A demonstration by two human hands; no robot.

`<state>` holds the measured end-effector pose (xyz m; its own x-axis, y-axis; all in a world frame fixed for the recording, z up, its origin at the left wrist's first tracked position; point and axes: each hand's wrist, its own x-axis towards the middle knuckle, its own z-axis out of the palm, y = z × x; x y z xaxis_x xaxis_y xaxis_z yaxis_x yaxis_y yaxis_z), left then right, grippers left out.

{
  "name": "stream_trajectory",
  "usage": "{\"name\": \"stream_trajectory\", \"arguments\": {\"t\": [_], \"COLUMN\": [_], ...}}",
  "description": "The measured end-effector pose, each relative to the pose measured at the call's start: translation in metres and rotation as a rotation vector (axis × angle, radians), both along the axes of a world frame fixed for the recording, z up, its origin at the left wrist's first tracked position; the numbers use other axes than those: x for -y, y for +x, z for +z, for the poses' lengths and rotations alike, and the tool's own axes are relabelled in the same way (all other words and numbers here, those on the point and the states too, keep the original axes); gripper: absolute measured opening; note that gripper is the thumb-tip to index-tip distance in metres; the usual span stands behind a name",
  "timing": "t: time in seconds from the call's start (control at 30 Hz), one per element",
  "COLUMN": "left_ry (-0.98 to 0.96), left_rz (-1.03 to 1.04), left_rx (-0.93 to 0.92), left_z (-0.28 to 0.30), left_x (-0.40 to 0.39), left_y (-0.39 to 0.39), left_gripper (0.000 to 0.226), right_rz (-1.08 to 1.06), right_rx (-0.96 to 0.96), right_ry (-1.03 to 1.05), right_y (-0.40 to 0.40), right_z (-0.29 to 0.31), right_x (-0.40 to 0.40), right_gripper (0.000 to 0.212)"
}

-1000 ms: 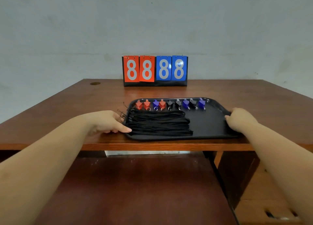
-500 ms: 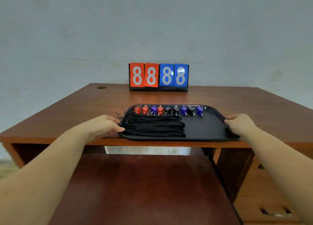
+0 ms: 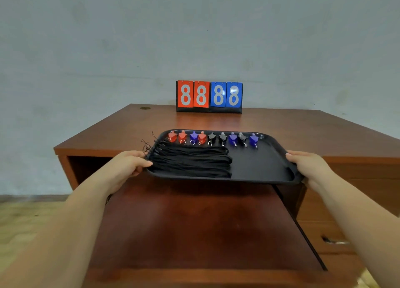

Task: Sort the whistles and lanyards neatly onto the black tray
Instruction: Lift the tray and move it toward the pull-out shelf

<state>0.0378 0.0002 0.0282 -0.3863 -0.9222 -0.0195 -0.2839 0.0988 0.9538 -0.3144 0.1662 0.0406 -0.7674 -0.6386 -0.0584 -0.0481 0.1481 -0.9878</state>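
Gripping black tray (image 3: 259, 168) edges, left hand (image 3: 127, 164), right hand (image 3: 307, 164).

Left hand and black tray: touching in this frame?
Touching. The head view shows the left hand gripping the black tray at its left edge, thumb lying over the rim beside the lanyards.

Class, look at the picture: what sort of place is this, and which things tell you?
Probably a sports equipment room or office: a flip scoreboard stands on a wooden desk, with whistles and lanyards sorted on a black tray.
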Motion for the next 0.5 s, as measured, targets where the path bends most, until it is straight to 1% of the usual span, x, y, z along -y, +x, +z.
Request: {"name": "stream_trajectory", "arguments": {"t": [0.2, 0.4, 0.5], "left_ry": [0.016, 0.05, 0.084], "left_rz": [0.009, -0.102, -0.144], "left_rx": [-0.015, 0.105, 0.115], "left_z": [-0.005, -0.015, -0.023], "left_x": [-0.03, -0.044, -0.053], "left_y": [0.021, 0.046, 0.055], "left_gripper": [0.011, 0.018, 0.016], "right_rz": [0.005, 0.002, -0.003], "right_rx": [-0.045, -0.076, -0.115], "right_ry": [-0.009, 0.012, 0.035], "right_y": [0.028, 0.038, 0.042], "right_z": [-0.009, -0.023, -0.036], "right_x": [-0.03, -0.054, -0.064], "right_gripper": [0.03, 0.03, 0.031]}}
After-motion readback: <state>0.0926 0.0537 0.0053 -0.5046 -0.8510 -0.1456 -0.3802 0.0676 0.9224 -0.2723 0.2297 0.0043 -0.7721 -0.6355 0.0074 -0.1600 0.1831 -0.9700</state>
